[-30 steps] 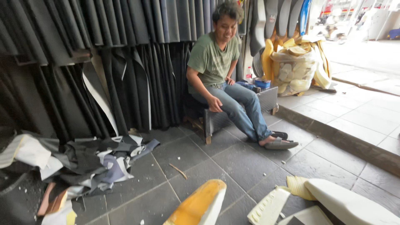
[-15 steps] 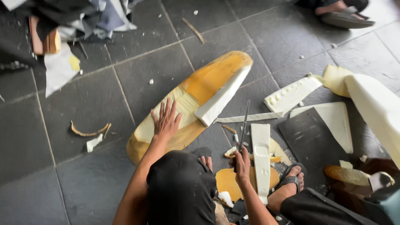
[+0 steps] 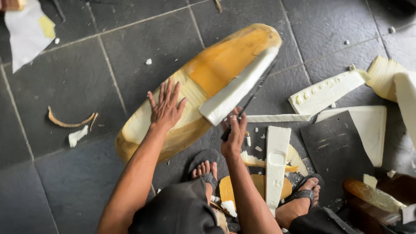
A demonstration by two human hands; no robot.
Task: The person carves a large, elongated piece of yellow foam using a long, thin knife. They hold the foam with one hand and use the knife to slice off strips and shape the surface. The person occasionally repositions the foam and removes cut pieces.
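Head view: left hand [image 3: 165, 106] lies flat with fingers spread on the big yellow foam pad [image 3: 197, 86], which is on the dark tile floor [image 3: 78, 86]. Right hand [image 3: 234, 132] is closed around a thin dark blade [image 3: 251, 102] (looks like a knife, hard to be sure), laid along a white foam strip [image 3: 238, 86] on the pad's right edge. More foam offcuts [image 3: 325, 91] lie to the right, with sandalled feet [image 3: 206, 167] below.

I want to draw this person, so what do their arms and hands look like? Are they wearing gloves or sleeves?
No gloves and no sleeves in view. Both forearms are bare down to the left hand and right hand. I see no rings, watch or bracelets. The fingers are bare too. The arms are lean and long.
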